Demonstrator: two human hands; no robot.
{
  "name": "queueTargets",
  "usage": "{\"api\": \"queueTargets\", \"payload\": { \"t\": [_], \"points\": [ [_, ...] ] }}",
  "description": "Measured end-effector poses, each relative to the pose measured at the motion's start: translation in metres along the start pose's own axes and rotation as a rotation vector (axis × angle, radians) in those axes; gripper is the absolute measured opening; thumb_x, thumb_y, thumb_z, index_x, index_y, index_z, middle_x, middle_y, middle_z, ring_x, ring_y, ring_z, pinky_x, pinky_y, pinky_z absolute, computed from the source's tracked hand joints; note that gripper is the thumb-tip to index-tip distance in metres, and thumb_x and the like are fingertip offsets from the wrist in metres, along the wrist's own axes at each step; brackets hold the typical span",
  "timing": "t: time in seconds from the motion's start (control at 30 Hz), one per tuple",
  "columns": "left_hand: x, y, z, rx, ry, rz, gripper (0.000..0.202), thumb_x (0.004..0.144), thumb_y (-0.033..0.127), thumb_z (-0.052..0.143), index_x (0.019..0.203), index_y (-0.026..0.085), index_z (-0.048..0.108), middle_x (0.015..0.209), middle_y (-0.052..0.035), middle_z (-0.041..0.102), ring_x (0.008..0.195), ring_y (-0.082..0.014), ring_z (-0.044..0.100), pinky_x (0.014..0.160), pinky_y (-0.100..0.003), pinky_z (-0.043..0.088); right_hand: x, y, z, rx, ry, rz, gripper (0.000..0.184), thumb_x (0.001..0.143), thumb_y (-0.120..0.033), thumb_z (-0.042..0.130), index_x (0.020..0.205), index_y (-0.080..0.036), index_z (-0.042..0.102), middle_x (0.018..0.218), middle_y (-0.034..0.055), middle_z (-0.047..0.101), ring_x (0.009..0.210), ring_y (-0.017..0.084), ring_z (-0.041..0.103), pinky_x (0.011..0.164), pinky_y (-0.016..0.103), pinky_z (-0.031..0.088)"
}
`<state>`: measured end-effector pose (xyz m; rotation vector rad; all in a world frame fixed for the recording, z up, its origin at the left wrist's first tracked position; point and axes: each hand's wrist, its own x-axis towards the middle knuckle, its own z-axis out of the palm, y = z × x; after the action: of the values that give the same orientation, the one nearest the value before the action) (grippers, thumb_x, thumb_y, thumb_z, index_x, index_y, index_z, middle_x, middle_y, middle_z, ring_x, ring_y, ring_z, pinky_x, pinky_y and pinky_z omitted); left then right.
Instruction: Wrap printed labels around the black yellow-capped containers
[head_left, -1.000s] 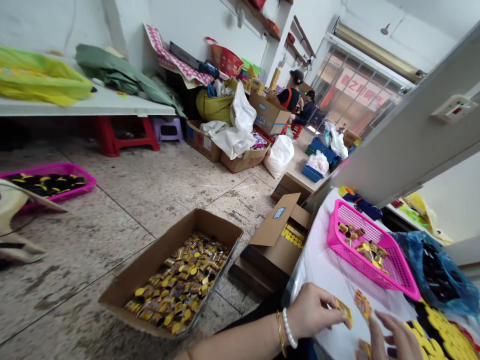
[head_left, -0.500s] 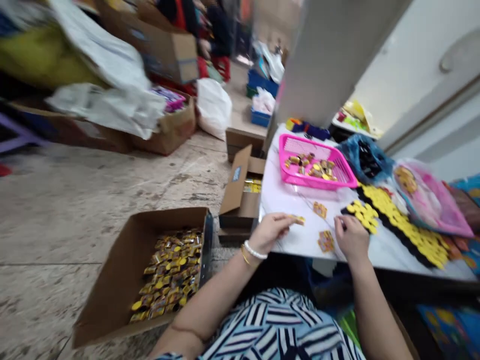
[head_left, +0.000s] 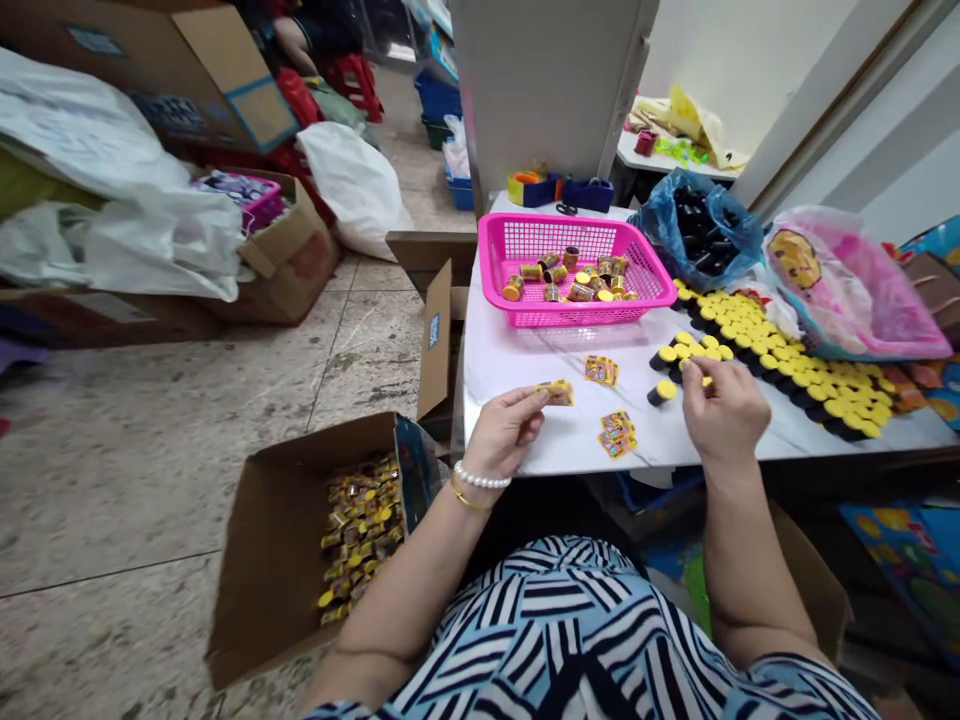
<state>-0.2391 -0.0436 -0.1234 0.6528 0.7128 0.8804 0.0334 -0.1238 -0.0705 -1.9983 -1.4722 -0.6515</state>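
My left hand [head_left: 506, 432], wearing a white bead bracelet, pinches a small yellow-orange printed label [head_left: 556, 392] above the white table. The fingers of my right hand [head_left: 726, 408] are closed beside a small cluster of black canisters with yellow lids [head_left: 690, 348]; whether they hold something is hidden. One black canister [head_left: 662, 393] stands apart, left of that hand. Between my hands lie two small piles of printed labels, an upper pile [head_left: 601, 370] and a lower pile [head_left: 618, 434]. Long rows of yellow-lidded canisters [head_left: 810, 365] stand to the right.
A pink basket [head_left: 577, 318] of labelled canisters stands at the back of the table [head_left: 525, 365]. Behind the rows are a blue bag [head_left: 705, 225] of black pieces and a pink bag [head_left: 862, 290]. A floor carton [head_left: 262, 560] at my left holds many labelled canisters.
My view has swung right and become sharper. My right hand has moved from near the lower labels up to the canister cluster. My left hand still pinches a label.
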Motion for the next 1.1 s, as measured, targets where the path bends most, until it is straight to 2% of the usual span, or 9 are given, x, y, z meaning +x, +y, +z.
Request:
{"api": "queueTargets", "payload": {
  "t": [0.13,0.23,0.3,0.4,0.47,0.57,0.7,0.87,1.1],
  "points": [
    [0.006,-0.005,0.01,-0.036,0.037,-0.049,0.047,0.061,0.035,0.098,0.093,0.008,0.078,0.066,-0.0006,0.062,0.048,-0.0014,0.038,0.04,-0.015,0.013,-0.02,0.025,0.015,-0.167,-0.184,0.047,0.042,0.097,-0.055,0.065,0.122,-0.023,0.075,0.107,0.0107,0.074,0.083,0.021,0.063,0.067,0.031,0.038],
    [0.01,-0.008,0.021,-0.047,-0.009,-0.09,0.043,0.062,0.033,0.098,0.09,0.007,0.077,0.072,-0.004,0.068,0.049,-0.0009,0.04,0.039,-0.014,0.014,-0.03,0.028,0.035,-0.029,-0.265,0.051,0.038,0.096,-0.046,0.065,0.121,-0.019,0.072,0.111,0.0127,0.073,0.087,0.022,0.064,0.069,0.032,0.043],
    [0.011,-0.009,0.026,-0.057,-0.051,-0.127,0.04,0.064,0.031,0.095,0.09,0.006,0.078,0.086,-0.0098,0.075,0.05,-0.0002,0.039,0.038,-0.014,0.015,-0.03,0.023,0.042,0.249,-0.243,0.145,0.036,0.093,-0.044,0.068,0.117,-0.017,0.07,0.11,0.0124,0.073,0.087,0.021,0.065,0.073,0.033,0.049],
    [0.013,-0.008,0.027,-0.106,-0.099,-0.187,0.036,0.069,0.027,0.091,0.095,0.007,0.079,0.103,-0.0152,0.077,0.052,0.0004,0.04,0.038,-0.012,0.016,-0.026,0.007,0.04,0.918,-0.276,0.38,0.043,0.088,-0.051,0.074,0.117,-0.02,0.066,0.103,0.0082,0.075,0.078,0.019,0.067,0.069,0.034,0.057],
    [0.014,-0.009,0.025,-0.148,-0.107,-0.213,0.034,0.07,0.025,0.09,0.098,0.008,0.079,0.103,-0.0146,0.077,0.052,0.0007,0.04,0.038,-0.011,0.017,-0.023,-0.008,0.034,1.308,-0.327,0.489,0.046,0.086,-0.054,0.077,0.117,-0.022,0.065,0.103,0.0071,0.076,0.081,0.019,0.071,0.069,0.034,0.06],
    [0.015,-0.011,0.025,-0.195,-0.094,-0.245,0.033,0.069,0.021,0.091,0.096,0.008,0.077,0.091,-0.0087,0.074,0.05,0.0011,0.04,0.038,-0.009,0.018,-0.024,-0.03,0.031,1.571,-0.359,0.539,0.046,0.079,-0.053,0.085,0.111,-0.025,0.069,0.105,0.0059,0.078,0.094,0.021,0.075,0.084,0.037,0.064],
    [0.016,-0.013,0.029,-0.226,-0.104,-0.284,0.037,0.068,0.02,0.092,0.098,0.007,0.074,0.08,-0.0024,0.067,0.047,0.0012,0.039,0.037,-0.009,0.019,-0.03,-0.045,0.038,1.622,-0.434,0.531,0.039,0.08,-0.047,0.088,0.109,-0.027,0.072,0.105,0.0036,0.08,0.1,0.02,0.076,0.1,0.039,0.061],
    [0.015,-0.015,0.03,-0.255,-0.134,-0.276,0.037,0.068,0.022,0.093,0.094,0.008,0.071,0.08,-0.0011,0.065,0.046,0.0011,0.041,0.036,-0.009,0.021,-0.031,-0.045,0.04,1.499,-0.407,0.504,0.033,0.085,-0.043,0.085,0.111,-0.027,0.072,0.107,0.0032,0.08,0.098,0.019,0.077,0.093,0.034,0.064],
    [0.017,-0.018,0.033,-0.275,-0.162,-0.263,0.037,0.067,0.022,0.094,0.091,0.007,0.07,0.078,-0.0007,0.066,0.044,0.0019,0.04,0.035,-0.009,0.022,-0.033,-0.057,0.016,1.311,-0.374,0.358,0.029,0.09,-0.037,0.079,0.113,-0.026,0.065,0.118,0.0069,0.08,0.105,0.021,0.079,0.096,0.035,0.065]
  ]
}}
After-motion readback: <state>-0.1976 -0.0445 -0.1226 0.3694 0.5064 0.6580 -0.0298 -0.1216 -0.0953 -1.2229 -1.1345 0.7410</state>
